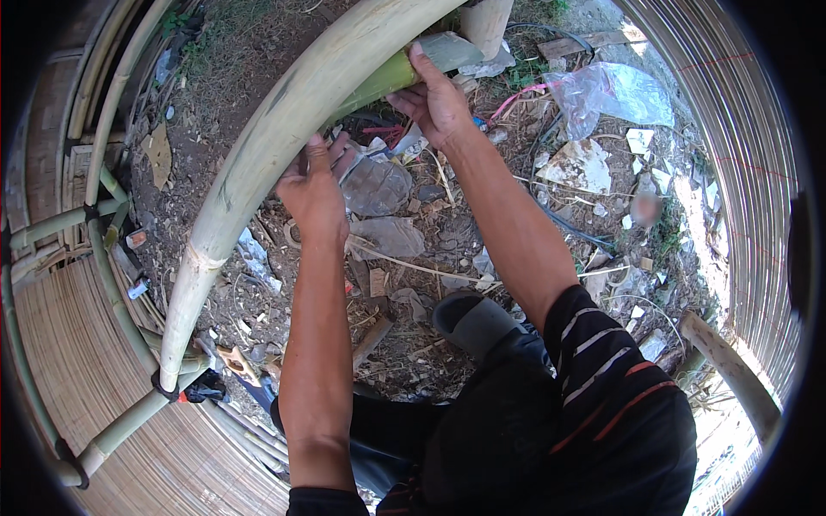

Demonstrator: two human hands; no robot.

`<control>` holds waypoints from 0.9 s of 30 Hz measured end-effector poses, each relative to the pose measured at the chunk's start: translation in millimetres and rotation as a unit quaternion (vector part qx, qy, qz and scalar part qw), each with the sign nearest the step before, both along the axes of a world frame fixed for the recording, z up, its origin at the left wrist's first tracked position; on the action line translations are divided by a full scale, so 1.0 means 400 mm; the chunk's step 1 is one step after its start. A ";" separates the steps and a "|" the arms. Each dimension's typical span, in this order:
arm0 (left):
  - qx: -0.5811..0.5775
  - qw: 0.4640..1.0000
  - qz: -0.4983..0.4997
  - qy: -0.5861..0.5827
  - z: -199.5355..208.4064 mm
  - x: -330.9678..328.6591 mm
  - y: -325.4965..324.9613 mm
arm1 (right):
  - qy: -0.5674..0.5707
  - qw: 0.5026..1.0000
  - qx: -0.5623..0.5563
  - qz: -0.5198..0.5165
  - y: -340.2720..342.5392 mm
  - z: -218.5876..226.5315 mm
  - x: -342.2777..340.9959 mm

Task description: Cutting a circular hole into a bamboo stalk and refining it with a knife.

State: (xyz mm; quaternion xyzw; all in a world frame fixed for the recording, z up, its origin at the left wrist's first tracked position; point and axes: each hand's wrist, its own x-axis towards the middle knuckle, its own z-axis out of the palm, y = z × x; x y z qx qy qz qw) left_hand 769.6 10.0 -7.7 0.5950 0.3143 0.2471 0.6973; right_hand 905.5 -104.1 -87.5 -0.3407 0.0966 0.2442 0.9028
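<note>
Striped sleeve [602, 361] nearest; left hand [311, 191] grips bamboo pole [258, 163], right hand [434, 101] clasps green stalk [387, 79].

Thick bamboo pole [258, 163]: upper end runs out past the picture's top edge; left hand [311, 191] fingers curl behind its underside, tips hidden. Right hand [434, 103], just beside the pole, covers part of a green bamboo piece [387, 79]. Small object right of the pole, among the litter [646, 206], is blurred beyond telling.
</note>
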 end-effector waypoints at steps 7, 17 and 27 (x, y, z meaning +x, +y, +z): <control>0.062 0.996 -0.062 -0.017 -0.023 -0.044 -0.005 | -0.012 1.000 0.023 0.005 -0.031 -0.018 -0.020; 0.081 0.995 -0.060 0.006 -0.010 -0.019 -0.006 | -0.006 1.000 0.026 -0.001 -0.019 -0.010 -0.008; 0.100 0.991 -0.076 0.043 0.003 -0.026 0.002 | -0.010 0.999 0.046 0.013 -0.028 -0.018 -0.009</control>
